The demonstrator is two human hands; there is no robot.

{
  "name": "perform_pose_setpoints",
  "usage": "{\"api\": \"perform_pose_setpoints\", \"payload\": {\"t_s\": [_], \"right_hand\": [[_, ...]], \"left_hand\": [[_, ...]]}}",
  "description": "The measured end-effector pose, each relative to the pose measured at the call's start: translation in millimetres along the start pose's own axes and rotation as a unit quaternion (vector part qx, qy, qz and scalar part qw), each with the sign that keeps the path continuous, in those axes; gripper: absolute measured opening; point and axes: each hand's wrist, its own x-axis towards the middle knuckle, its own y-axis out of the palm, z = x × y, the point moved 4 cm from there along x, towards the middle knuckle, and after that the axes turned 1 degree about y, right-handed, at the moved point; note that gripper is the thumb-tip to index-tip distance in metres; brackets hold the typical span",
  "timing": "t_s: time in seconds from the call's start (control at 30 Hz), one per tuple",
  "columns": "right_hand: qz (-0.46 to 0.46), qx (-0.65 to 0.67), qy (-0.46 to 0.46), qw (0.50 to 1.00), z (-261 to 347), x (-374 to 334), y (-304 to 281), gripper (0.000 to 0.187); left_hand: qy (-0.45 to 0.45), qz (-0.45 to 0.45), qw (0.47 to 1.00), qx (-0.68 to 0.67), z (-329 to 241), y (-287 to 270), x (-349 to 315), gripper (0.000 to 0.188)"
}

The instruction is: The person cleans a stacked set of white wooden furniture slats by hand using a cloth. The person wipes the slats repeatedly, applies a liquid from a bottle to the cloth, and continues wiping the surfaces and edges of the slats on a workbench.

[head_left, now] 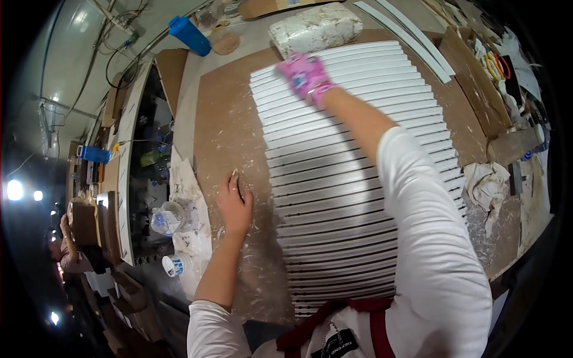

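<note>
Many long white slats [352, 173] lie side by side in a wide stack on a brown board [230, 119]. My right hand [307, 77], in a pink patterned glove, is over the far left end of the slats, touching or just above them. Its fingers blend together, and whether anything is in them cannot be made out. My bare left hand [234, 204] rests on the board, left of the slats and apart from them. Its fingers lie extended with the thumb apart, holding nothing. A wrapped whitish bundle [316, 28] sits just beyond my right hand.
A blue bottle [190, 36] stands at the far left. Two curved white strips [409, 36] lie far right, near a cardboard box [474, 83] of tools. A crumpled cloth [488, 186] is right of the slats. A plastic jug [169, 219] and tub [176, 265] sit left; another person [71, 253] is farther off.
</note>
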Motion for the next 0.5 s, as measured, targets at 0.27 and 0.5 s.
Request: {"api": "perform_pose_setpoints", "payload": {"t_s": [0.27,0.5], "right_hand": [[0.03,-0.208,0.352,0.912,-293,-120,-122,0.028],[0.026,-0.038,0.108,0.993,-184,-80,-59,0.038]], "left_hand": [[-0.024,0.015,0.999,0.017,-18,-4,3,0.046],[-0.028,0.023,0.999,0.009,-9,-6,-2,0.046]]}}
